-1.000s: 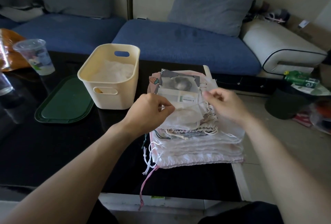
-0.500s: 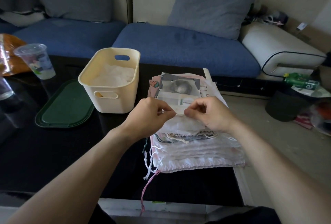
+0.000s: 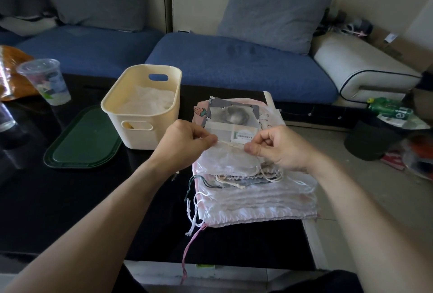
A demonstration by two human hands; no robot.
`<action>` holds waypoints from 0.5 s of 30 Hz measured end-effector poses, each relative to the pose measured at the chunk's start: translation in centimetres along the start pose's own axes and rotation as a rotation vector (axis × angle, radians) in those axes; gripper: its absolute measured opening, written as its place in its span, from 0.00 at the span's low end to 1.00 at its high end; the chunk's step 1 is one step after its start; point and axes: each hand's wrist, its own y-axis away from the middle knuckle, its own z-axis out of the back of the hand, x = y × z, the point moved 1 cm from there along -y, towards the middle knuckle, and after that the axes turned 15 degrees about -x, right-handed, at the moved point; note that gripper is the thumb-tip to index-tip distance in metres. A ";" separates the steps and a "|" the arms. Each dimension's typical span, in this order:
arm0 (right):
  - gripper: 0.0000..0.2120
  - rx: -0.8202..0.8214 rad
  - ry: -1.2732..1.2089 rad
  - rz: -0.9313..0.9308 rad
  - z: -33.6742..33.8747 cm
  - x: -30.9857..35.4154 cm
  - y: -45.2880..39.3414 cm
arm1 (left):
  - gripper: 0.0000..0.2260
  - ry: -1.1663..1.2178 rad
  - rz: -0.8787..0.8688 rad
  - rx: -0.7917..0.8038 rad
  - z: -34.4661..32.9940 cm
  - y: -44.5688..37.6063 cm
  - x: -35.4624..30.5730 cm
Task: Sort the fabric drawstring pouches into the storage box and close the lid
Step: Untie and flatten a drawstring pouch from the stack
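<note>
A stack of fabric drawstring pouches [image 3: 255,201] lies on the black table, right of centre, cords hanging over its near-left corner. On top of it rests a small sheer white pouch [image 3: 228,159]. My left hand [image 3: 185,145] pinches the left end of its top edge and my right hand [image 3: 278,147] pinches the right end, the edge stretched between them. The cream storage box [image 3: 140,114] stands open to the left with white fabric inside. Its dark green lid [image 3: 82,139] lies flat on the table left of the box.
A clear plastic cup [image 3: 45,81] and an orange bag [image 3: 11,72] sit at the table's far left. A blue sofa runs behind the table. On the floor to the right are a dark bin [image 3: 372,140] and a green bottle [image 3: 389,109].
My right hand came in from the right side of the pile and took the small pouch's top edge. Both hands now hold that edge pulled taut a little nearer me.
</note>
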 end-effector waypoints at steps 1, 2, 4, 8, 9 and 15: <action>0.10 0.026 0.048 0.002 -0.1 -0.1 0.0 | 0.07 -0.008 -0.016 0.019 -0.1 0.2 0.0; 0.10 0.053 0.099 -0.004 -0.3 -0.3 0.0 | 0.08 -0.020 -0.039 0.038 -0.1 0.4 -0.1; 0.11 0.082 0.187 -0.025 -0.5 -0.6 0.1 | 0.09 -0.086 -0.098 0.068 -0.2 0.8 -0.2; 0.08 -0.026 0.178 -0.030 -0.4 -1.3 0.2 | 0.11 -0.199 -0.111 0.156 0.1 0.9 -0.1; 0.07 -0.050 0.150 -0.039 -0.2 -1.6 0.1 | 0.10 -0.190 -0.100 0.161 0.3 0.9 -0.1; 0.10 -0.006 0.119 -0.041 -0.6 -1.0 0.2 | 0.15 0.144 0.272 0.419 0.8 1.1 -1.4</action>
